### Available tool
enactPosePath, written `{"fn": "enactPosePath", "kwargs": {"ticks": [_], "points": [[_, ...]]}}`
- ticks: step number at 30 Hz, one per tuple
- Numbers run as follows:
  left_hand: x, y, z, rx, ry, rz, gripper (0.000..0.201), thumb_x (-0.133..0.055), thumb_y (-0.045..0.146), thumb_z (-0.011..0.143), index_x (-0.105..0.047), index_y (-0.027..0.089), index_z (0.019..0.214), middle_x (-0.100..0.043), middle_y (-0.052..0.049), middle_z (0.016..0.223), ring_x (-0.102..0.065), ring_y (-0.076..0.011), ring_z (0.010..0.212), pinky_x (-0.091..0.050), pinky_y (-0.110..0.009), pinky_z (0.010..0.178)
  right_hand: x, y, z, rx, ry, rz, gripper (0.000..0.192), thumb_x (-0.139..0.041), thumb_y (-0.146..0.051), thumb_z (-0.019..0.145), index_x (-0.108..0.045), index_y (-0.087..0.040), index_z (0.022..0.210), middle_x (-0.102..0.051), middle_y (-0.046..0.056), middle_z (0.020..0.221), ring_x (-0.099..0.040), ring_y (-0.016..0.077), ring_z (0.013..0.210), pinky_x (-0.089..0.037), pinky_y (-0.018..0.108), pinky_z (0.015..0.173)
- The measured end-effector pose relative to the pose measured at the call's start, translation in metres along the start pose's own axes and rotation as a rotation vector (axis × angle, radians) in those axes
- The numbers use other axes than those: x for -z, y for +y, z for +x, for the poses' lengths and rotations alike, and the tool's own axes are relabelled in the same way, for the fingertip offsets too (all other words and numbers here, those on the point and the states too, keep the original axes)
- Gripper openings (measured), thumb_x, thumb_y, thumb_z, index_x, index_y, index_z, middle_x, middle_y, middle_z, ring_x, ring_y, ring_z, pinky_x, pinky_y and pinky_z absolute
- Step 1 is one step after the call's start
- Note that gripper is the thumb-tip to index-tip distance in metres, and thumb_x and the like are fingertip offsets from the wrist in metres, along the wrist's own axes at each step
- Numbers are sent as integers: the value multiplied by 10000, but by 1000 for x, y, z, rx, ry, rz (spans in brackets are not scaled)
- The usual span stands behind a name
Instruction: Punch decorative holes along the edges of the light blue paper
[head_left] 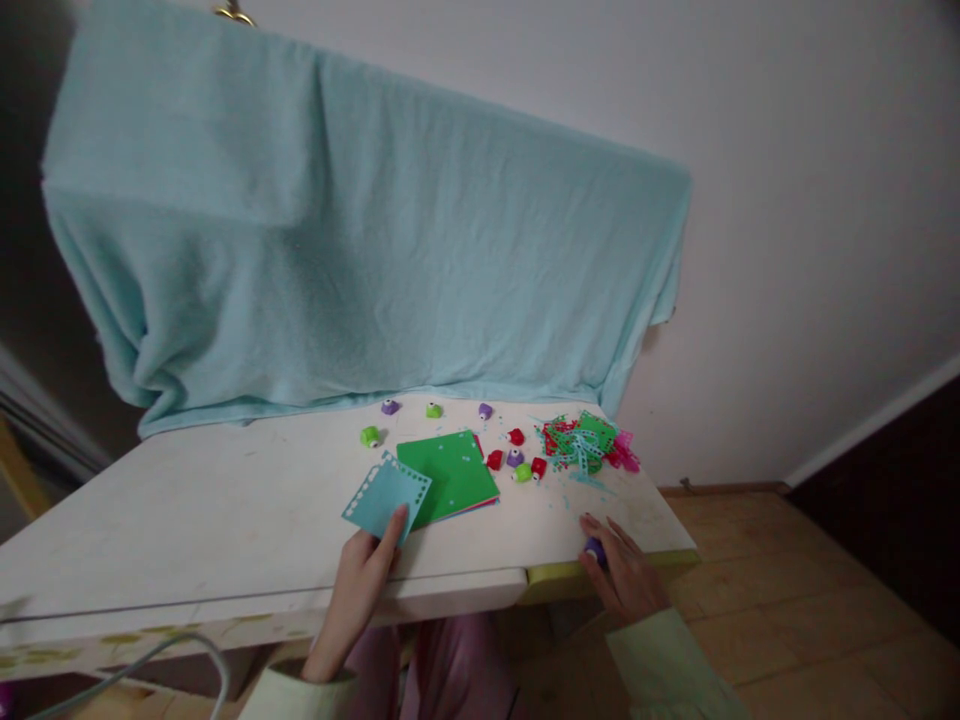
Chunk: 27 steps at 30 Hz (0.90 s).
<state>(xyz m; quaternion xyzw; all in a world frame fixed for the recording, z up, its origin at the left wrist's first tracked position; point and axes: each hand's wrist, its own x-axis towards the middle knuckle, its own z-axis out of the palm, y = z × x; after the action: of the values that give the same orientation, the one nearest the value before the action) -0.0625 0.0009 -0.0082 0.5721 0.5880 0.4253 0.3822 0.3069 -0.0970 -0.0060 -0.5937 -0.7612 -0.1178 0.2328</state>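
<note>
White worktable against a plain wall, draped furniture behind.

The table (225,520) has a worn, off-white top with a yellow-green front edge at its right corner. Directly behind it, a light blue-green blanket (360,250) covers a tall piece of furniture and hangs down to the tabletop. The wall (787,200) is plain white, with a white skirting board (870,425) running along its base to the right. The floor (787,600) is tan tile. A grey cable (150,660) loops below the table's left front edge. Lighting is soft and even.
</note>
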Motion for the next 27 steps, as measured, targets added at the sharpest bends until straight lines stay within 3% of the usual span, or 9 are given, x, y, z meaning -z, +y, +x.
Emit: {"fn": "enactPosePath", "kwargs": {"ticks": [4, 9, 14, 18, 20, 22, 24, 27], "points": [[-1, -2, 1, 5, -4, -6, 504, -476, 579, 792, -463, 165, 505, -453, 27, 437, -424, -136, 480, -306, -229, 493, -4, 0, 4, -21, -7, -3, 399, -416, -353, 900, -442, -158, 1247, -543, 126, 1252, -493, 256, 1171, -398, 483, 1004], [-1, -3, 0, -8, 3, -17, 502, -479, 578, 788, -482, 161, 509, -468, 25, 435, -438, -137, 477, -312, -229, 494, 7, -15, 14, -76, 75, 70, 351, -412, -376, 900, -481, -182, 1184, -574, 106, 1209, -504, 254, 1152, -382, 487, 1010], [-9, 9, 2, -32, 86, 13, 498, -516, 601, 747, -535, 156, 525, -509, 8, 454, -453, -154, 486, -313, -242, 493, 12, -66, 35, -138, 153, 219, 423, -371, -381, 907, -407, -193, 1284, -524, 92, 1272, -464, 253, 1186, -392, 471, 999], [-14, 24, 2, -83, 238, -32, 445, -545, 578, 745, -613, 145, 817, -624, -44, 691, -567, -196, 610, -416, -264, 576, -3, -111, 51, -59, 67, 347, 416, -385, -330, 910, -388, -191, 1302, -494, 93, 1305, -435, 253, 1217, -370, 464, 1019], [-4, 24, -1, -171, 314, 29, 455, -520, 536, 790, -579, 137, 1002, -631, -83, 850, -600, -213, 709, -461, -305, 657, -16, -126, 54, -66, 33, 366, 424, -395, -318, 912, -370, -190, 1315, -487, 93, 1315, -423, 252, 1229, -365, 463, 1025], [17, 17, -5, -323, 365, 220, 459, -459, 464, 855, -509, 124, 1161, -587, -147, 1071, -583, -257, 944, -446, -391, 826, -30, -134, 53, -72, 26, 366, 431, -395, -310, 914, -357, -185, 1325, -483, 96, 1321, -425, 250, 1231, -362, 465, 1030], [45, 4, -12, -518, 318, 504, 424, -398, 381, 901, -465, 138, 1241, -477, -173, 1279, -407, -301, 1219, -309, -485, 992, -42, -137, 50, -45, 16, 358, 449, -404, -310, 912, -343, -182, 1337, -466, 98, 1336, -412, 254, 1242, -339, 480, 1044], [88, -18, -21, -709, 118, 820, 367, -344, 297, 924, -490, 182, 1241, -388, -135, 1388, -231, -307, 1333, -215, -526, 1043, -48, -135, 46, -8, -27, 347, 499, -423, -317, 905, -298, -172, 1366, -416, 100, 1376, -363, 259, 1275, -302, 498, 1063]]}}
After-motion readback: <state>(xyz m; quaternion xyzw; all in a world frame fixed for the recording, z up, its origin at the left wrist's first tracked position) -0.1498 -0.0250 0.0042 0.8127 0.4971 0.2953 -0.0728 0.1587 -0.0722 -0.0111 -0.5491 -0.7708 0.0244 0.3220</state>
